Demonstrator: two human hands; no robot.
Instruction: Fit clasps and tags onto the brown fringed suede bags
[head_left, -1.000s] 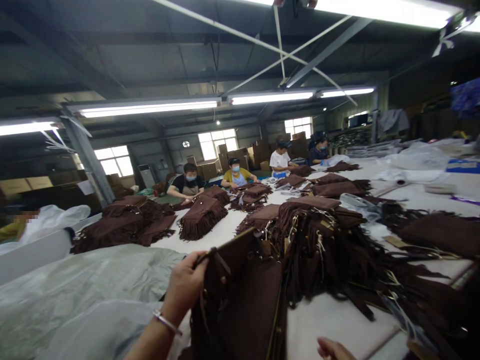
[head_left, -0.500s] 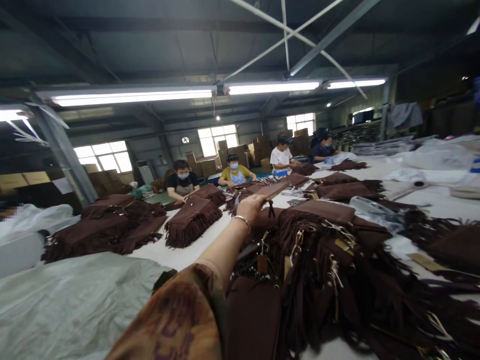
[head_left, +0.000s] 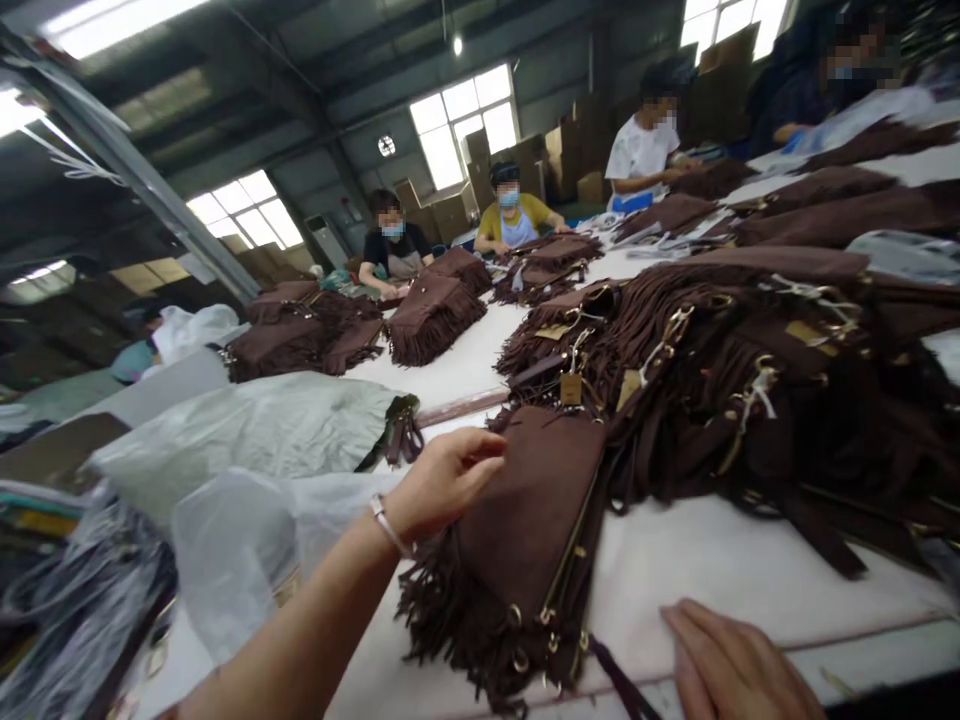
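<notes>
My left hand (head_left: 450,480), with a bracelet at the wrist, is over the left edge of a dark brown fringed bag (head_left: 529,500). Its fingers are loosely bent, the thumb stands apart, and nothing shows in them. Whether it touches the bag I cannot tell. Gold zips and rings run along the bag's right and lower sides, and fringe hangs at the lower left. At the table's front edge, my right hand (head_left: 739,660) lies with fingers stretched out, holding nothing visible. A purple-brown strap (head_left: 619,680) trails between the bag and that hand.
A big heap of fringed bags (head_left: 697,370) with tags and gold clasps covers the right of the white table (head_left: 675,560). Other bag piles (head_left: 435,310) lie farther back. To the left are a pale sack (head_left: 255,430) and clear plastic (head_left: 232,530). Several people work across the table.
My left hand has come back from far over the heap, where it held a brown piece, to the near bag, its fingers now free. My right hand has come into view. The camera has tilted down.
</notes>
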